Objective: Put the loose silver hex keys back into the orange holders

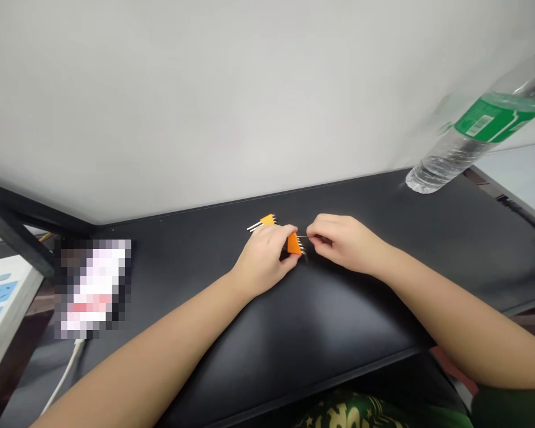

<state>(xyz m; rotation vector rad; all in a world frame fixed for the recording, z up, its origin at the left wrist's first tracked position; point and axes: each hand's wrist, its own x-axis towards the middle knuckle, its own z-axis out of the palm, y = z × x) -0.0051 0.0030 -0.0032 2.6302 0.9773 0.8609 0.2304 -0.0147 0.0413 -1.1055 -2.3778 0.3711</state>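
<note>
1 thin rod [302, 237] between right hand [339, 241] and orange holder [293, 244]

Several rod ends already show along the holder; how many are left I can't tell. The left hand [265, 255] pinches it, thumb against fingers; the right is curled, fingertips closed on the rod. At the left's far side, a 2nd holder [267, 220] lies on the desk [196, 244]

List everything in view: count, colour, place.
table: 1, black, foreground
wall: 1, grey, behind table
held piece: 1, orange, in the left grip
second piece: 1, yellow-orange, beyond the left grip
thin strand: 1, colour unclear, in the right grip
bottle: 1, clear and green, right
pixelated object: 1, whitish, left
cable: 1, white, left
power strip: 1, white and blue, left
frame: 1, black, left
garment: 1, green, bottom right
forearms: 2, bare, below centre
left grip: 1, bare, centre
right grip: 1, bare, centre
</note>
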